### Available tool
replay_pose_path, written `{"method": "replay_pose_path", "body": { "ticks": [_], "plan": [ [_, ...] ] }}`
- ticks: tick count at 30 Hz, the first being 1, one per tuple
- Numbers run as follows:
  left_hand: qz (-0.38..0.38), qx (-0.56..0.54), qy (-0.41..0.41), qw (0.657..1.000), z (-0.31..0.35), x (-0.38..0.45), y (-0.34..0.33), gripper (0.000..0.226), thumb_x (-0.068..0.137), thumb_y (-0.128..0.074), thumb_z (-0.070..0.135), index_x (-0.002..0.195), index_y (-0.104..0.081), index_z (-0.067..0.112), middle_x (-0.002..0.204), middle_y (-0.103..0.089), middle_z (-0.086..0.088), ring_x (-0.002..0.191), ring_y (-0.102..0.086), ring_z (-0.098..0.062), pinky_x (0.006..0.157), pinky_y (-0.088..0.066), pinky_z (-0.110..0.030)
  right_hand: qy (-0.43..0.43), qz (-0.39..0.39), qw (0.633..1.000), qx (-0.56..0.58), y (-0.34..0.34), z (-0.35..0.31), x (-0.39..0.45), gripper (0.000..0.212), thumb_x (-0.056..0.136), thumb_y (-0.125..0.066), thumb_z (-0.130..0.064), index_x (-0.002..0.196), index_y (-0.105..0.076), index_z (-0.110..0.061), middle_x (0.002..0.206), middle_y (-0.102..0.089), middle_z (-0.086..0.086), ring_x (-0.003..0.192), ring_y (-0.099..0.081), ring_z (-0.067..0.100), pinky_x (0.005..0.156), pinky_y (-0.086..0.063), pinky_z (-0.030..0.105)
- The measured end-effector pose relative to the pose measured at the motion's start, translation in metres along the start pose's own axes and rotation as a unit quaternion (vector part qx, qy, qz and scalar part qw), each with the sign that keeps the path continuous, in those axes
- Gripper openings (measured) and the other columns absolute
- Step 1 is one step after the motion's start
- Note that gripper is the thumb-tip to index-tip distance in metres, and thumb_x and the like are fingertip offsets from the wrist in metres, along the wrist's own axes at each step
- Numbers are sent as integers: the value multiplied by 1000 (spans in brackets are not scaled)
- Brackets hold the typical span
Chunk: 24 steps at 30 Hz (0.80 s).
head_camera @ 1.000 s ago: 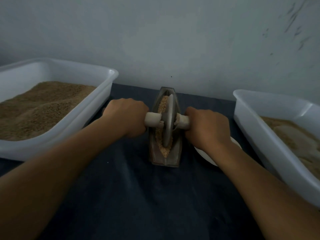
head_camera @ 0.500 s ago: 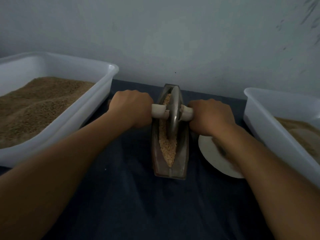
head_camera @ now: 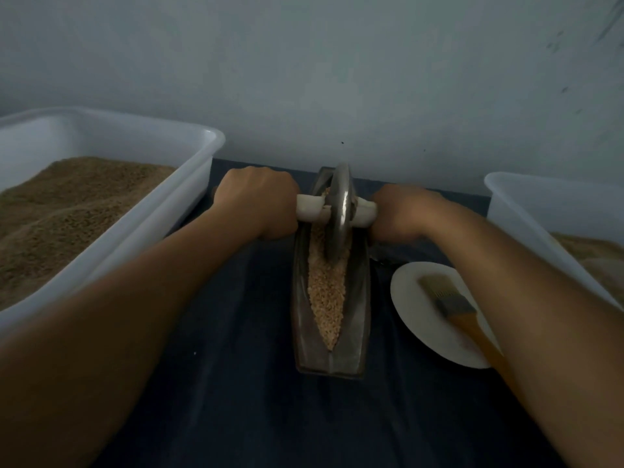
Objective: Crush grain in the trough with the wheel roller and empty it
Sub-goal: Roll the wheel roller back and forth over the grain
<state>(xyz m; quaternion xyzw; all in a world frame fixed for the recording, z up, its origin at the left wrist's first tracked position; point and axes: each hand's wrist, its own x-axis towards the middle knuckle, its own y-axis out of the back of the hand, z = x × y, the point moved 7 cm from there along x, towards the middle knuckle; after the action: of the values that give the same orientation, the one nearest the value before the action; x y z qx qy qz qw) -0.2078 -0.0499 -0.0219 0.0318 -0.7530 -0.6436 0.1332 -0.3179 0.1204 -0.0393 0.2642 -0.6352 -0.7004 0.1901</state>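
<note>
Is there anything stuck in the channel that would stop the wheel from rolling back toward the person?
Nothing visible does. The wheel roller sits at the far end of the trough, gripped by the left hand and right hand. Between it and the near end lies only grain. The brush rests apart on a plate.

Dim, bluish light, soft blur, wide-angle distortion
</note>
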Motion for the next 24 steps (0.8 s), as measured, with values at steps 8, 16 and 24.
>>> {"method": "replay_pose_path", "body": {
  "ticks": [8,16,24],
  "plan": [
    [-17,1,-4,1000,3,-10,0,27,79,-65,45,102,-64,32,86,-61,3,70,-54,-20,63,-41,-35,-10,91,996,-20,6,-6,-26,18,73,-67,-46,84,-66,-31,81,-64,-6,67,-57,13,51,-35,25],
    [-20,15,-18,1000,9,-36,7,30,79,-68,46,105,-62,33,85,-60,4,75,-58,-20,65,-46,-36,-18,261,965,-20,1,-13,-69,13,83,-64,-39,95,-61,-36,65,-41,-12,52,-29,6,48,-18,25],
    [-19,10,-26,999,8,-60,7,34,79,-71,52,106,-59,35,90,-63,6,80,-61,-18,73,-53,-39,-10,331,943,-36,-1,-28,-106,16,84,-70,-35,92,-58,-30,70,-55,-10,57,-44,16,53,-18,30]
  ]
}}
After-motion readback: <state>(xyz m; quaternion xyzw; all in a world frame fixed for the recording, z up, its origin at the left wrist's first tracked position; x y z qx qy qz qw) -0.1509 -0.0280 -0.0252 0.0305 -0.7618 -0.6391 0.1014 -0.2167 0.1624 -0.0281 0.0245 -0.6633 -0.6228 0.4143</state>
